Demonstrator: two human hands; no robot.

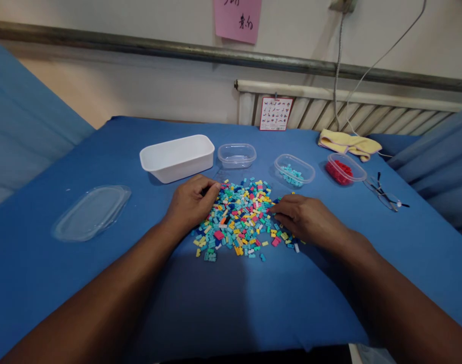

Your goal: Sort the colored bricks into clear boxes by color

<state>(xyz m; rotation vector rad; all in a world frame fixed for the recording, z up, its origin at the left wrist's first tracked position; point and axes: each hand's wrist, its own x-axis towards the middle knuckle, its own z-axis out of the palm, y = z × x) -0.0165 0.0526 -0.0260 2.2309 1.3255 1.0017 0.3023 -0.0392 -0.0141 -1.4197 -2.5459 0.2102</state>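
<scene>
A heap of small coloured bricks (240, 217) in teal, yellow, pink and blue lies on the blue table (231, 298). My left hand (191, 202) rests palm down on the heap's left edge, its fingers curled onto the bricks. On the heap's right edge lies my right hand (304, 217), fingers bent and fingertips pinched together among the bricks. What either hand holds is hidden under the fingers.
Behind the heap stand a white rectangular tub (177, 156), an empty clear tub (237, 155), a clear tub with teal bricks (293, 171) and one with red bricks (344, 169). A clear lid (91, 212) lies left, glasses (384, 194) and a yellow cloth (348, 143) right.
</scene>
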